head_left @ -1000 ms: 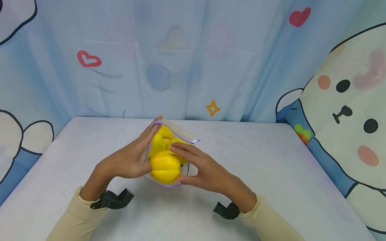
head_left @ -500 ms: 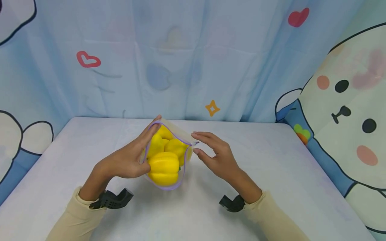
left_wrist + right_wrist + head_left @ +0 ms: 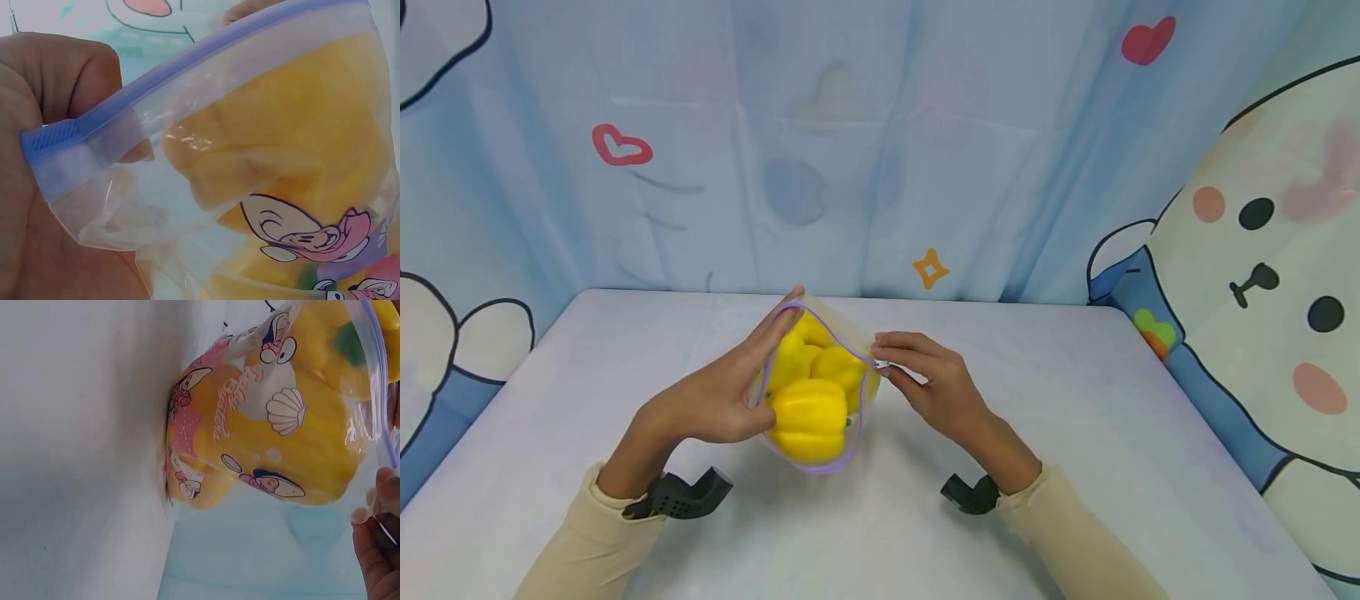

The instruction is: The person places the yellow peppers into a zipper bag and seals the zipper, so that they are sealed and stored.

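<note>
A clear zip bag (image 3: 842, 322) with a purple zip edge and cartoon prints stands on the table, its mouth gaping towards me. Several yellow bell peppers (image 3: 808, 423) fill it, one lying in front at the mouth. My left hand (image 3: 718, 404) holds the bag's left side, thumb at the near rim and fingers along the far rim. In the left wrist view the zip's end (image 3: 53, 140) sits in the crook of that hand. At the bag's right corner, my right hand (image 3: 936, 387) pinches the zip end between thumb and fingers. Green stem bits (image 3: 350, 344) show through the plastic.
A white-covered table (image 3: 1075, 400) spreads around the bag. Behind it hangs a light blue curtain (image 3: 842, 183) printed with hearts and a large bear figure (image 3: 1262, 275). Black wrist mounts (image 3: 688, 496) sit at both cuffs of the beige sleeves.
My right hand has left the front pepper and moved right, out of the bag's mouth, then taken the right corner between its fingertips. The front pepper shifted slightly left; my left hand stays put.
</note>
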The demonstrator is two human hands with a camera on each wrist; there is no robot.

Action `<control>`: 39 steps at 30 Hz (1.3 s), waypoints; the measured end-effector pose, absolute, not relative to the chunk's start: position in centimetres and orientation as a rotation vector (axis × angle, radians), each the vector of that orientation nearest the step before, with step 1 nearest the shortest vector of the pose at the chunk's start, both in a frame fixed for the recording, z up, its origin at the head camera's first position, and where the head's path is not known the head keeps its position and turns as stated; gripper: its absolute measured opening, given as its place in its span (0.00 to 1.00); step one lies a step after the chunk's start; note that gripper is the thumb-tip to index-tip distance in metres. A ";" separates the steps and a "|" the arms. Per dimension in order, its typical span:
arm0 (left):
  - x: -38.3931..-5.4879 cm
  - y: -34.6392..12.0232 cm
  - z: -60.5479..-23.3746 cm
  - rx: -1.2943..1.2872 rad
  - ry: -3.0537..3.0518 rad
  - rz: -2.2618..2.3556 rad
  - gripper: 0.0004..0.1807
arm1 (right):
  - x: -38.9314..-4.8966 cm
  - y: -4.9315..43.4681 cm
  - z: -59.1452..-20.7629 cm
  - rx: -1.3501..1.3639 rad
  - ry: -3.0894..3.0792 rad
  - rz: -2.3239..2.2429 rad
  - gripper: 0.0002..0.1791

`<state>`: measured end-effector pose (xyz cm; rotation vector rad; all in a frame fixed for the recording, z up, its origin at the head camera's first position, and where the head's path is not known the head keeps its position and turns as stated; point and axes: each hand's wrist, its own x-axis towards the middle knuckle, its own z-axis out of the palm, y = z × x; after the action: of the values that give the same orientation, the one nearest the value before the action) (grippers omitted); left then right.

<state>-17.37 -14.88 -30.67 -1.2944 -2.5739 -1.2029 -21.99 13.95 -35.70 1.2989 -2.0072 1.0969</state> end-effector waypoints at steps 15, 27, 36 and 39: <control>-16.8 -16.4 -29.7 -1.384 -2.519 -1.301 0.47 | -21.7 15.4 -33.1 1.381 -1.877 1.330 0.13; -17.0 -17.6 -28.3 -1.819 -2.240 -1.839 0.43 | -19.3 16.8 -29.6 1.257 -1.849 1.470 0.13; -18.3 -17.0 -25.8 -2.032 -2.294 -1.992 0.47 | -17.4 18.0 -27.5 0.973 -1.979 1.500 0.12; -19.2 -16.7 -25.8 -2.114 -2.220 -2.051 0.40 | -17.0 18.1 -27.2 0.884 -2.054 1.473 0.12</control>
<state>-19.19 -16.68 -25.81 -2.1140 -2.2204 -2.0507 -16.97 18.06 -27.16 0.8842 -2.0539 1.4732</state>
